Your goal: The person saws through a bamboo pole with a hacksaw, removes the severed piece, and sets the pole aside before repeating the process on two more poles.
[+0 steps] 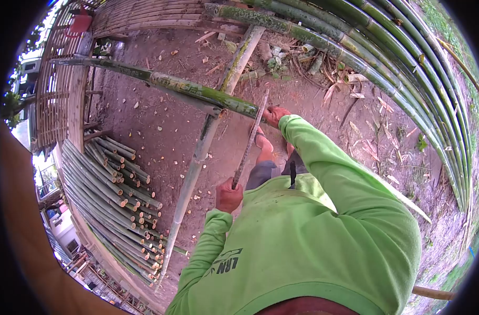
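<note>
The left hand (pixel 229 197) had its grip fully closed round the lower end of a long, thin, brownish metal blade (pixel 249 140), which slanted up toward 1 o'clock. The right hand (pixel 275 115) had its grip closed on the cut end of a mottled green bamboo pole (pixel 187 86). The pole lay across a pale bamboo crossbar (pixel 197 157). A stack of cut bamboo lengths (pixel 118 194) lay at 8 o'clock on the dirt ground (pixel 160 126).
</note>
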`<state>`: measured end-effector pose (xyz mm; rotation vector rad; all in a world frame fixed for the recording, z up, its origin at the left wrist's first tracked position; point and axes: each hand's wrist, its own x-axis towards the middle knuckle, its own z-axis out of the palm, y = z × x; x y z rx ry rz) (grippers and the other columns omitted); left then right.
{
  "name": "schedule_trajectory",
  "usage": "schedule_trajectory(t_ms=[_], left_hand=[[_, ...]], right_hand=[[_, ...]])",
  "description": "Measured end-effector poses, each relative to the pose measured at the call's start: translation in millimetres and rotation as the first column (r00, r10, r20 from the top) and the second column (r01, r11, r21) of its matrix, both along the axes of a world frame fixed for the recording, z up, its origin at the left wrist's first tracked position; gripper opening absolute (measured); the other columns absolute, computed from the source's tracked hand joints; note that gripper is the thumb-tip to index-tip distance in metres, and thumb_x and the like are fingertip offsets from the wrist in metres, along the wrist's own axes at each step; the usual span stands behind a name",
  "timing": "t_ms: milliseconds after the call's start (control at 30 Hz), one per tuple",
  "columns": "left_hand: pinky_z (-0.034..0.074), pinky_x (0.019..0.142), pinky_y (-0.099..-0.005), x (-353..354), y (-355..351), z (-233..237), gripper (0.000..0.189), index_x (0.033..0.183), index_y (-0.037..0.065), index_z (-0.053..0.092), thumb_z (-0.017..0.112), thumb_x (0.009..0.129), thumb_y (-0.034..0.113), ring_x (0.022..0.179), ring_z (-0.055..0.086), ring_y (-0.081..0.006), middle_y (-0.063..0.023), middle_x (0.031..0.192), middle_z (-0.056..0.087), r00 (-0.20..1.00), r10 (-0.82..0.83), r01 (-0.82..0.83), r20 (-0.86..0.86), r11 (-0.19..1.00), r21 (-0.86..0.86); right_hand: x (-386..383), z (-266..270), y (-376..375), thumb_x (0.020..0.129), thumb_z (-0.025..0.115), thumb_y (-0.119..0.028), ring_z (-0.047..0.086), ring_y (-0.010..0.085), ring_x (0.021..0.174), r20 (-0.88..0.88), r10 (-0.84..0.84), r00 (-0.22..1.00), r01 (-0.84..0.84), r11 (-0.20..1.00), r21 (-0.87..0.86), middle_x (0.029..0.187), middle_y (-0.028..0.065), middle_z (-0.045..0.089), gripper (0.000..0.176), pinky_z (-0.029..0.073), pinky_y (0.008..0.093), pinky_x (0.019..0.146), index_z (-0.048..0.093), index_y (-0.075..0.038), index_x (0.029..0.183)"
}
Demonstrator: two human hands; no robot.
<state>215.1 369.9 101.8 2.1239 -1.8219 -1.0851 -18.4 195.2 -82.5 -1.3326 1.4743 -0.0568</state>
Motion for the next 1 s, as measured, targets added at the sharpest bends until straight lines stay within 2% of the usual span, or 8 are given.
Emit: schedule_trajectory(t_ms=[100, 200, 400, 533, 567, 733, 767, 1000], left_hand=[[0.042, 0.05, -0.0454, 6.5, 19.7, 18.4, 0.013, 0.067, 0.002, 0.049, 0.057, 0.074, 0.01, 0.055, 0.055, -0.0406, -0.02, 0.056, 0.052, 0.999, -0.027, 0.027, 0.023, 1.0, -0.011], [0.039, 0.047, -0.0435, 3.9, 18.2, 16.9, 0.012, 0.066, 0.003, 0.05, 0.056, 0.074, 0.01, 0.048, 0.053, -0.0339, -0.0169, 0.052, 0.048, 0.993, -0.079, 0.085, 0.09, 0.994, -0.066], [0.04, 0.052, -0.047, -24.1, -26.8, -10.2, 0.012, 0.068, 0.001, 0.05, 0.054, 0.074, 0.011, 0.054, 0.054, -0.0399, -0.0203, 0.055, 0.049, 0.998, -0.055, 0.057, 0.025, 0.995, -0.081], [0.04, 0.051, -0.0457, -26.3, -21.8, 2.7, 0.01, 0.068, 0.001, 0.051, 0.053, 0.075, 0.009, 0.054, 0.055, -0.0393, -0.0205, 0.054, 0.049, 1.0, -0.028, 0.028, -0.007, 1.0, -0.011], [0.04, 0.051, -0.0453, -24.0, -16.7, 5.0, 0.01, 0.068, 0.001, 0.051, 0.054, 0.074, 0.009, 0.054, 0.055, -0.039, -0.0203, 0.054, 0.049, 0.999, -0.034, 0.035, 0.006, 0.999, -0.024], [0.04, 0.049, -0.0442, -17.1, 22.9, 27.4, 0.01, 0.067, 0.001, 0.05, 0.055, 0.074, 0.008, 0.053, 0.055, -0.0385, -0.0195, 0.055, 0.051, 1.0, 0.004, -0.004, 0.022, 1.0, -0.004], [0.042, 0.055, -0.0512, -17.6, 21.2, 31.1, 0.008, 0.069, 0.0, 0.05, 0.054, 0.072, 0.006, 0.062, 0.056, -0.0442, -0.0237, 0.061, 0.053, 0.999, 0.008, -0.011, 0.035, 0.996, 0.085], [0.044, 0.058, -0.0509, -66.2, -84.5, -50.3, 0.007, 0.071, 0.0, 0.056, 0.056, 0.072, 0.007, 0.066, 0.057, -0.0443, -0.0251, 0.065, 0.056, 0.996, -0.088, 0.084, -0.017, 0.984, -0.156]], right_hand=[[0.8, 19.8, -0.2, 0.084, 0.034, -0.061, 0.057, 0.0425, 0.104, -0.078, 0.03, 0.997, -0.03, 1.0, 0.002, 0.106, 0.0265, 0.061, 0.069, 0.043, 0.0473, 0.091, 0.061, -0.003, 0.109], [8.7, 17.5, 9.9, 0.085, 0.034, -0.061, 0.058, 0.0434, 0.101, -0.137, -0.066, 0.988, 0.063, 0.998, -0.028, 0.104, 0.0273, 0.061, 0.069, 0.043, 0.0482, 0.09, 0.062, -0.003, 0.108], [-7.3, 1.9, -1.1, 0.086, 0.031, -0.065, 0.058, 0.0408, 0.103, -0.063, -0.057, 0.996, 0.057, 0.998, 0.002, 0.107, 0.0281, 0.06, 0.076, 0.043, 0.0457, 0.092, 0.061, 0.0, 0.109], [-8.2, 23.2, 14.1, 0.073, 0.06, -0.057, 0.061, 0.0372, 0.1, -0.179, 0.095, 0.979, -0.11, 0.991, -0.073, 0.104, 0.0225, 0.064, 0.067, 0.047, 0.046, 0.087, 0.056, -0.006, 0.115], [-4.9, 27.4, 12.1, 0.065, 0.072, -0.044, 0.063, 0.0347, 0.099, -0.214, 0.087, 0.973, -0.102, 0.993, -0.061, 0.103, 0.0199, 0.065, 0.066, 0.05, 0.0449, 0.084, 0.054, -0.009, 0.117], [4.4, 31.0, 7.8, 0.068, 0.073, -0.031, 0.064, 0.0335, 0.098, -0.301, 0.177, 0.937, -0.177, 0.984, 0.028, 0.103, 0.0194, 0.065, 0.056, 0.052, 0.0427, 0.083, 0.056, -0.01, 0.117], [4.5, 30.8, 7.6, 0.068, 0.072, -0.03, 0.064, 0.0335, 0.097, -0.298, 0.176, 0.938, -0.177, 0.984, 0.025, 0.103, 0.0195, 0.065, 0.055, 0.052, 0.0426, 0.083, 0.056, -0.01, 0.116], [13.1, 22.9, 18.7, 0.07, 0.066, -0.023, 0.064, 0.0364, 0.092, -0.372, 0.052, 0.927, -0.081, 0.995, -0.065, 0.095, 0.0197, 0.066, 0.037, 0.052, 0.0445, 0.078, 0.059, -0.008, 0.104]])
